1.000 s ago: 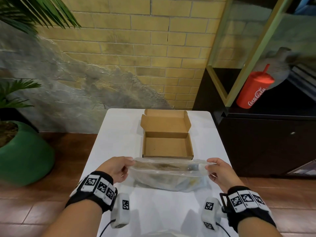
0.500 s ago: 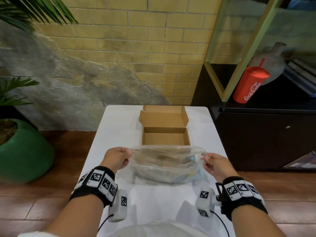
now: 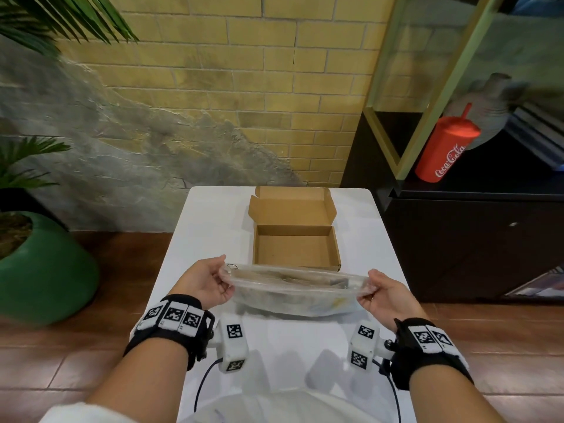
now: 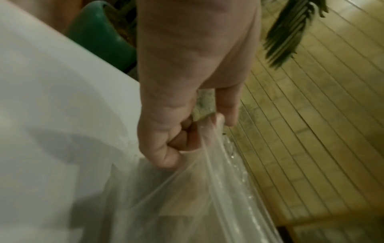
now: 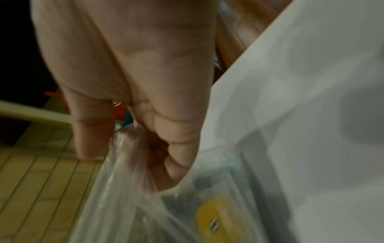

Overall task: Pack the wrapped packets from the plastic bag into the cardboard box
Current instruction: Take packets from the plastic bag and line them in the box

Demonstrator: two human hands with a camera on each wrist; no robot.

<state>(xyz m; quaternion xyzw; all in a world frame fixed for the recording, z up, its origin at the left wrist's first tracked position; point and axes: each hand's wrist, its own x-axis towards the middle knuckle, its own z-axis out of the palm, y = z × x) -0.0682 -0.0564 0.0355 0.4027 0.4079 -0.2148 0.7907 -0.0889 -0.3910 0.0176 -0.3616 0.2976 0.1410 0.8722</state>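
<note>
While 0.5 s ago it sagged open, head view: plastic bag (image 3: 293, 293) now stretched flat above white counter (image 3: 213, 227), before open cardboard box (image 3: 294, 239). L wrist: left hand (image 4: 178, 105) pinches crinkled film. R wrist: right hand (image 5: 133, 92) likewise; packets (image 5: 216, 218) inside.

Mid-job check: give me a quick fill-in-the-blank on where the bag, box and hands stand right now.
1. The plastic bag is held at its two ends by ____ hands, the left hand and the right hand.
2. The cardboard box stands with its lid ____.
3. The inside of the box holds ____ packets.
4. The red cup stands on the dark ____ beside the table.

Missing words: both; open; no; cabinet
</note>
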